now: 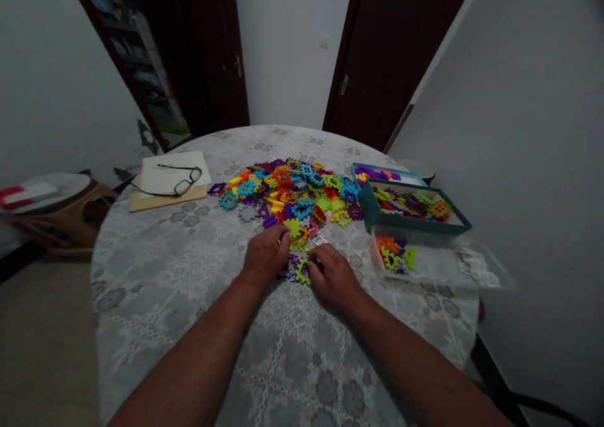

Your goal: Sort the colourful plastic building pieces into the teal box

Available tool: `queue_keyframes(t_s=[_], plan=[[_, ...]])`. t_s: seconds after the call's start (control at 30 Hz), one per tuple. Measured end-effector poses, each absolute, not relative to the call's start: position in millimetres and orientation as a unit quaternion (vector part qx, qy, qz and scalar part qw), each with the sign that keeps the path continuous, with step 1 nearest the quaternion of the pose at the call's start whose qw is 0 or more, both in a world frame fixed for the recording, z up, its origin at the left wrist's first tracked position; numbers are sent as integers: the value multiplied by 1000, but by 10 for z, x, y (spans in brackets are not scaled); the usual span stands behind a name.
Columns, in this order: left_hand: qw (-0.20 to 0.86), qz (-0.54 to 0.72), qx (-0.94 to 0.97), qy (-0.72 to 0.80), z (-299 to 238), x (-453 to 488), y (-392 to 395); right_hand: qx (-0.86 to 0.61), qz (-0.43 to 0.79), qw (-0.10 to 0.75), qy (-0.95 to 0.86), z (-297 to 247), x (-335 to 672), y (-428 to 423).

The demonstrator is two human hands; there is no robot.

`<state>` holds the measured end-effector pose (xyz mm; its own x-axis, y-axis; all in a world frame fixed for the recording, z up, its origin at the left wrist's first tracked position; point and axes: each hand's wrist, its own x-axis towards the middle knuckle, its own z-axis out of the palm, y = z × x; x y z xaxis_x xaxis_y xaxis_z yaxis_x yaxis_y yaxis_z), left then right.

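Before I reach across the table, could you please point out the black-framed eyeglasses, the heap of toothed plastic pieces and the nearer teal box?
Black-framed eyeglasses (182, 188): head view, on the nearer lens.
Heap of toothed plastic pieces (292, 191): head view, near its middle.
Nearer teal box (370, 209): head view, on its left wall.

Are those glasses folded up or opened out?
Opened out: the glasses have both side pieces stretching away from the lenses.

Dimly lit pale walls, 2 dk brn doors, switch btwn, beige flr
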<state>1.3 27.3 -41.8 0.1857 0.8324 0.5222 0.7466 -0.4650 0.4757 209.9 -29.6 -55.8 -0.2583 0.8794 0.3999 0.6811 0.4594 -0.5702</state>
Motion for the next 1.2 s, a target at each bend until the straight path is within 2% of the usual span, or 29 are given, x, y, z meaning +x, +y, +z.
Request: queue_keyframes(t_s=[0.57, 0.67, 0.83, 0.93, 1.07, 1.2], plan=[[65, 372, 760, 528, -431, 9, 290, -479, 189, 311, -799, -481, 2158, -341], [72, 374, 762, 524, -433, 2, 290, -497, 222, 338, -768, -479, 2157, -324], [97, 389, 766, 502, -411, -2, 274, -553, 364, 430, -614, -515, 2295, -202], [148, 388, 773, 480, -340, 13, 232, -570, 417, 481, -520, -515, 2346, -143], [281, 354, 774, 444, -232, 57, 149, -551, 451, 536, -453, -428, 2236, -151], [347, 350, 758, 426, -167, 84, 92, -517, 477, 530, -474, -342, 2076, -223]])
